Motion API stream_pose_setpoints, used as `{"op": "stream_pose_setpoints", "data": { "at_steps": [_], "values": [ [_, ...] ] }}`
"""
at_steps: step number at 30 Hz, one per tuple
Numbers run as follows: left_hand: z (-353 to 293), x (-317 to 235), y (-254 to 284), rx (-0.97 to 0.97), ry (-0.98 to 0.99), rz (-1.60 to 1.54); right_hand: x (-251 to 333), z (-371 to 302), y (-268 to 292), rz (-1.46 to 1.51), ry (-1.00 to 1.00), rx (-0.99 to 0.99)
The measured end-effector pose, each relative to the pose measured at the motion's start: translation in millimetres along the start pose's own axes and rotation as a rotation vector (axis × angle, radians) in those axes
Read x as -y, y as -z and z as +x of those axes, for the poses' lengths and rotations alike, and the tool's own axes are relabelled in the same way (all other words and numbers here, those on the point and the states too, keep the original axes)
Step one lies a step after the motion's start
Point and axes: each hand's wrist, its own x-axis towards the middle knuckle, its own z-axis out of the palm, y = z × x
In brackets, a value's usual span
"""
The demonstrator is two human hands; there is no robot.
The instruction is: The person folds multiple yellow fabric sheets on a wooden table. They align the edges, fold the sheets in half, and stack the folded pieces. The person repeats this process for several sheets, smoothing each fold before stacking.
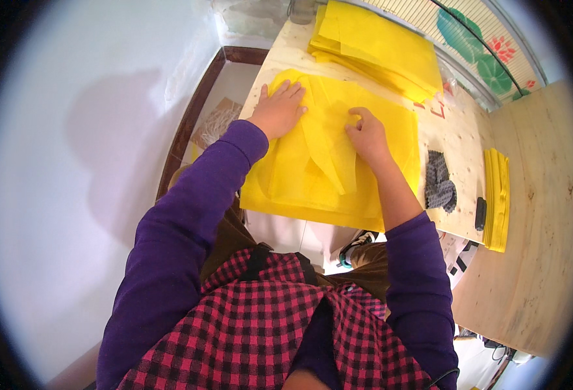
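A thin yellow fabric sheet [325, 153], partly folded over itself, lies on top of a wider yellow layer [299, 207] on the wooden table. My left hand [279, 110] presses flat on its upper left part, fingers spread. Near the right edge of the folded part, my right hand [368, 135] is curled with thumb and index finger drawn in on the fabric. The fingertips partly hide the spot that they grip. A pointed flap of the sheet hangs toward me between the two hands.
At the table's back lies a stack of yellow sheets [381, 49]. To the right are a grey patterned cloth [438, 182], a small black object [480, 213] and a folded yellow bundle [496, 198] by a wooden panel [540, 221]. A white wall [104, 162] stands on the left.
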Motion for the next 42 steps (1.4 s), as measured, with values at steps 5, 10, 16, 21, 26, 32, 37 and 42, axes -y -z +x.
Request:
{"op": "stream_pose_setpoints", "data": {
  "at_steps": [5, 10, 16, 21, 26, 32, 37, 42],
  "values": [
    [-3.1, 0.8, -11.5, -0.083, -0.019, 0.036, 11.1, -3.3, 8.2, -0.121, 0.053, -0.003],
    [-2.9, 2.4, -17.3, -0.172, -0.045, 0.027, 36.3, -12.6, 12.1, -0.43, 0.646, -0.158],
    [-0.9, 9.0, -22.4, -0.203, -0.085, 0.027, 46.5, -46.0, -11.2, -0.229, 0.874, 0.428],
    [0.0, 7.0, -23.0, -0.181, -0.058, 0.027, 33.0, -64.9, -13.4, -0.342, 0.947, 0.556],
    [2.3, 7.0, -19.9, -0.146, -0.05, 0.025, 35.3, -65.9, -6.4, -0.318, 0.966, 0.636],
    [2.0, 7.1, -22.0, -0.147, -0.047, 0.023, 46.4, -60.6, -16.8, -0.086, 0.885, 0.593],
    [3.8, 10.3, -24.1, -0.163, -0.065, 0.047, 48.6, -57.0, -24.8, -0.09, 0.875, 0.608],
    [4.4, 11.1, -27.2, -0.177, -0.063, 0.032, 46.8, -59.1, -20.0, -0.108, 0.83, 0.632]
  ]
}}
